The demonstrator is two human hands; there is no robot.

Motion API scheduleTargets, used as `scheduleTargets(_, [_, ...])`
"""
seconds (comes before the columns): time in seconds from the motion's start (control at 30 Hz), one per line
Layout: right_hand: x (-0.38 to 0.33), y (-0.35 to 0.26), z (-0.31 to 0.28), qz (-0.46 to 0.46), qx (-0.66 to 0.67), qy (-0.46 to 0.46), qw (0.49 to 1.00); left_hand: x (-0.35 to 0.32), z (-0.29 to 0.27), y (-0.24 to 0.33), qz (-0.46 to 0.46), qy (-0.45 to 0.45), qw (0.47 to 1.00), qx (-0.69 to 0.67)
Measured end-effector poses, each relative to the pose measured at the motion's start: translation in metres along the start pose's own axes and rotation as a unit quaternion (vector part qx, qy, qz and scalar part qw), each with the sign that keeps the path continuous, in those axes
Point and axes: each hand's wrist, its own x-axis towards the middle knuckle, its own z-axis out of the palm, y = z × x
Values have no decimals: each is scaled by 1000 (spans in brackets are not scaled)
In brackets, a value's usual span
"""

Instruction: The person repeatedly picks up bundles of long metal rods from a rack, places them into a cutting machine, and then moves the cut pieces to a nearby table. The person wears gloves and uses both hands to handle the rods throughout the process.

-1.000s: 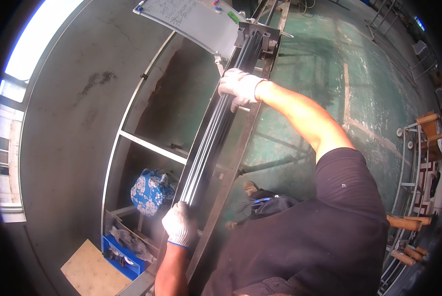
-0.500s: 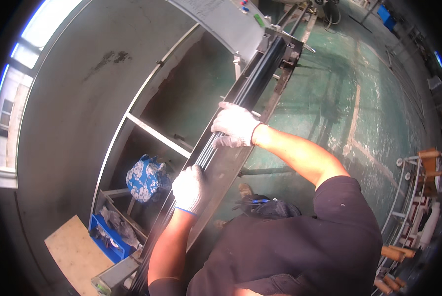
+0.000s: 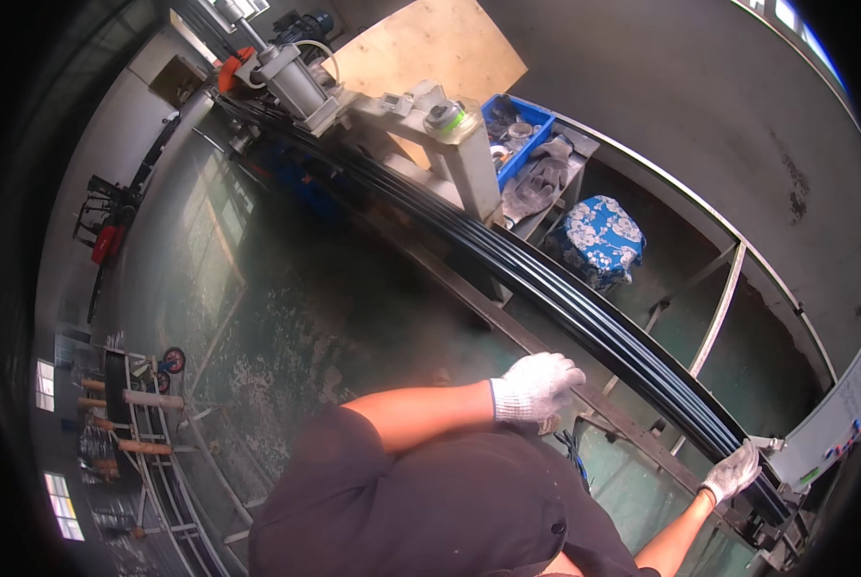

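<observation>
black rods (image 3: 633, 358) ran under right hand (image 3: 734, 469), grip unclear | left hand (image 3: 538, 387) half-curled, looked empty, just off them | long metal rack (image 3: 503, 322) underneath | scuffed green floor (image 3: 286, 337), grey wall (image 3: 700, 77)

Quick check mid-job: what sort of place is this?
Probably a metalworking workshop: a bundle of long dark rods or tubes runs across the view, a machine cylinder is mounted near its upper-left end, and whitish work gloves are being worn.
</observation>
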Motion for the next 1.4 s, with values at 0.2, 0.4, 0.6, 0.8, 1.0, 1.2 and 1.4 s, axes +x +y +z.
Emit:
scheduleTargets(0.2, [-18,-221,-36,15,115,127,985,-194,-7,-111,-267,46,961,-58])
scheduleTargets(0.4, [-88,-541,-77,-181,384,-51,904,-321,-74,-196,-336,131,926,-115])
scheduleTargets(0.6, [-105,-749,-119,-308,469,-183,807,-405,-121,-265,-390,188,893,-119])
scheduleTargets(0.8, [-113,-929,-104,-364,510,-271,730,-454,-121,-348,-393,217,877,-170])
scheduleTargets(1.0, [-100,-1119,-91,-350,550,-342,677,-512,-217,-413,-513,342,780,-110])
scheduleTargets(1.2, [-74,-1306,-103,-409,584,-318,625,-536,-307,-476,-535,410,735,-75])
scheduleTargets(1.4, [-54,-1472,-110,-333,609,-367,620,-555,-309,-561,-497,435,717,-222])
